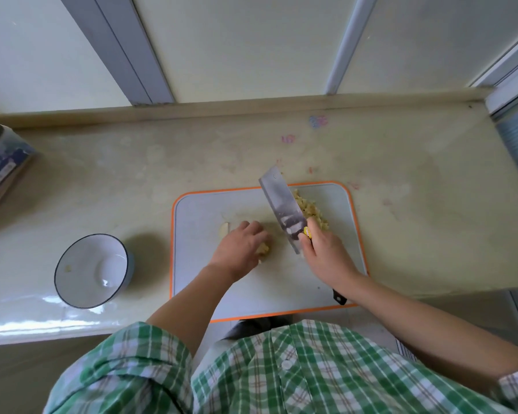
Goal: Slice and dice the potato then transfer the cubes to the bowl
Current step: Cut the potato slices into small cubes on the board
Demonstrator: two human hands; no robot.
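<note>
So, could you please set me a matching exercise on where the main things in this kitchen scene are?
Things:
1. bowl
2. cleaver
3. heap of diced potato
4. left hand

Places:
A. on the cutting board, just right of the cleaver
B. gripped by the right hand
C. on the counter, left of the cutting board
D. on top of potato pieces near the board's middle

Pairs: 1-C, 2-B, 3-A, 4-D
</note>
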